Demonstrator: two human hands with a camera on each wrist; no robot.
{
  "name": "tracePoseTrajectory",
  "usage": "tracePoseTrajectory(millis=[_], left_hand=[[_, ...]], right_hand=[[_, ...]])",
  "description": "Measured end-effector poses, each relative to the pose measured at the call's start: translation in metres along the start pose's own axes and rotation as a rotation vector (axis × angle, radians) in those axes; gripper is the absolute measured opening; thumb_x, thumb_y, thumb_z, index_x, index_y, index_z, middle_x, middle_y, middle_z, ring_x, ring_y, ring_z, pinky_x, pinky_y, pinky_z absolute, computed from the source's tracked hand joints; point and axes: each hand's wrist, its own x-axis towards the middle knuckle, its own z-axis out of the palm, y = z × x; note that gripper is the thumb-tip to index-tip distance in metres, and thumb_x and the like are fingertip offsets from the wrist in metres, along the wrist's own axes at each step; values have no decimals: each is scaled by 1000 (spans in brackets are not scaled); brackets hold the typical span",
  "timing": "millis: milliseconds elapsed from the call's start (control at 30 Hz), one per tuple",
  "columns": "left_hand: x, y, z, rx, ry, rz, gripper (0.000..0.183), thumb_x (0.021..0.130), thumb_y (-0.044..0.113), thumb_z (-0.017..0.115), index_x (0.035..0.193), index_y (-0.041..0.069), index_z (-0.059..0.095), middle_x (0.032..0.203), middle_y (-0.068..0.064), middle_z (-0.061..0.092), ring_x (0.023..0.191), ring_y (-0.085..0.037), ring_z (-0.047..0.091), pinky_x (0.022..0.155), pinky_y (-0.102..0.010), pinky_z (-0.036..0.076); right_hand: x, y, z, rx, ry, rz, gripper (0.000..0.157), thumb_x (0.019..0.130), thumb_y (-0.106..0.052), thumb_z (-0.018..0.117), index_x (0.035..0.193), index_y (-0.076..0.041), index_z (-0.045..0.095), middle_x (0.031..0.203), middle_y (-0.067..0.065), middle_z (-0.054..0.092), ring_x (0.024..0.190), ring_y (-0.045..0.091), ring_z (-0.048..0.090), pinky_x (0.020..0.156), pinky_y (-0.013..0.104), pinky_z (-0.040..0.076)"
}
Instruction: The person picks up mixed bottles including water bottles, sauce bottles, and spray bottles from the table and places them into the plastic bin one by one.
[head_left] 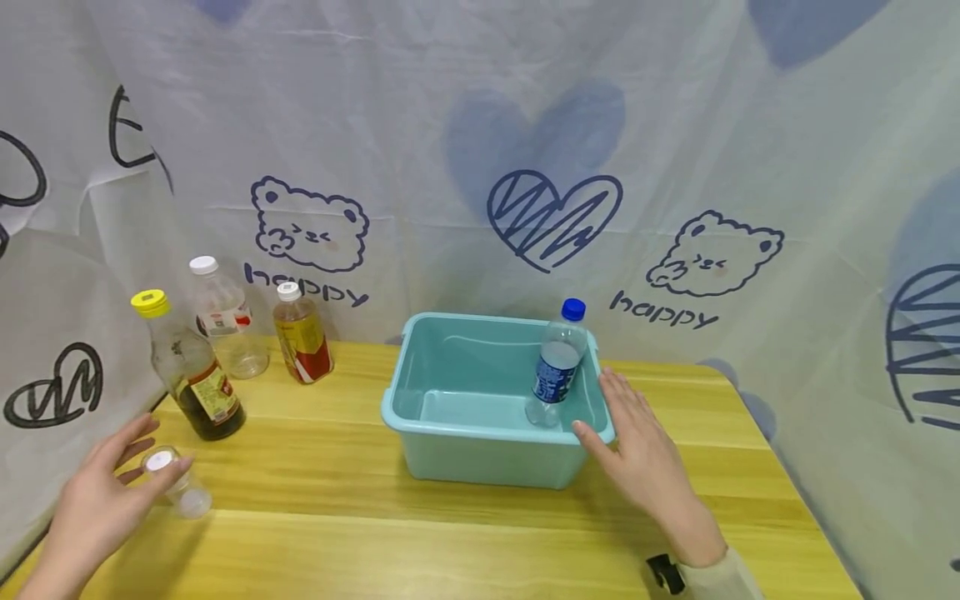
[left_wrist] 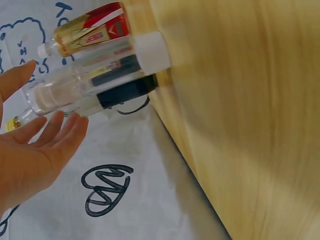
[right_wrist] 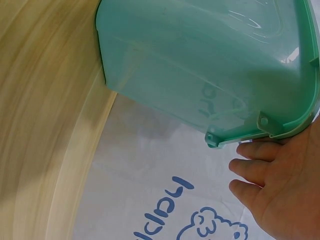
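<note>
The bench fills the lower part of the head view, and in its centre stands the blue-green bin; a sideways knock could probably make it slide, because the right hand only rests at its right end, with fingers nearly straight and not closed round the rim. At the left of the frame is the bottle with dark liquid, which the left hand might hit if it goes too far; its neighbour, the clear bottle with white cap, could then also be struck. The blue-capped bottle stands in the right part of the bin, so a jolt to the wall might topple it. Smallest is the small clear bottle, at the lower left, between the half-spread thumb and fingers of the left hand (whether they touch it, I cannot tell); being narrow, it may tip if one side presses first.
</note>
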Motion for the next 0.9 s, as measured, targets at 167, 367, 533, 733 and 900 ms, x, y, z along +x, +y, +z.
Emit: tracePoseTrajectory(millis=[167,367,533,733,900], left_hand=[[2,-11,1,27,-18,-2,81,99,36,73,156,-9,35,144,-35,51,116,-29,63,64,2,41],[1,-13,4,27,17,12,68,97,32,76,143,-11,50,133,-35,60,86,32,30,61,0,42],[-2,-15,5,8,42,3,57,96,31,77,132,-8,58,127,-34,62,84,31,32,62,0,43],[-3,-15,5,6,46,-5,55,96,33,77,130,-6,60,128,-32,61,85,30,32,62,1,43],[-3,-14,6,6,48,-13,54,97,33,76,130,-6,60,127,-31,61,85,29,32,62,0,43]], right_hand=[[0,-1,0,2,1,1,81,106,-52,52,161,3,31,168,20,29,154,40,28,126,57,23],[0,0,1,0,2,4,81,106,-53,52,161,2,30,168,19,28,155,40,27,126,57,23],[0,0,1,-3,2,3,81,106,-53,52,161,2,30,168,20,28,155,39,27,126,57,23],[0,1,2,-4,7,3,82,106,-54,51,162,2,29,168,19,29,154,40,28,126,57,24],[0,1,1,-1,4,2,82,106,-53,52,162,2,29,168,19,29,154,40,28,126,57,23]])
